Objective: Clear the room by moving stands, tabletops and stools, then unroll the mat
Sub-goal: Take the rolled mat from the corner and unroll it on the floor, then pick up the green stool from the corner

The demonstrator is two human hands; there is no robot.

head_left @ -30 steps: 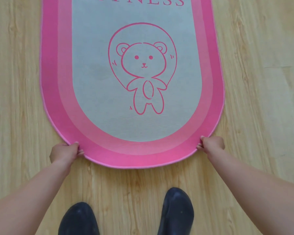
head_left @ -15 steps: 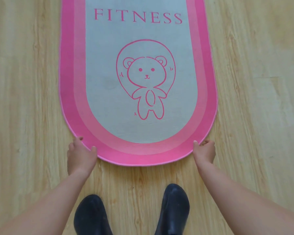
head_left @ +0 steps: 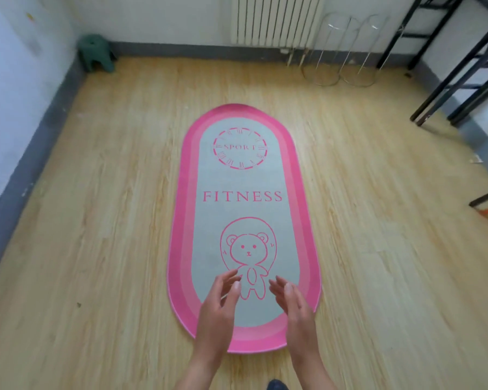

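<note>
both hands, left hand (head_left: 219,308) and right hand (head_left: 292,304), spread empty above flat unrolled mat (head_left: 244,209).

Pink-bordered grey oval mat (head_left: 244,198), fully unrolled, flat on floor

Both arms reach up from the bottom middle of the frame. The left hand (head_left: 219,301) and right hand (head_left: 292,302) are empty, palms facing each other, fingers (head_left: 228,277) spread.

Floor (head_left: 110,220) open around mat (head_left: 245,215); stool (head_left: 95,53), frames (head_left: 462,66) line walls.
</note>
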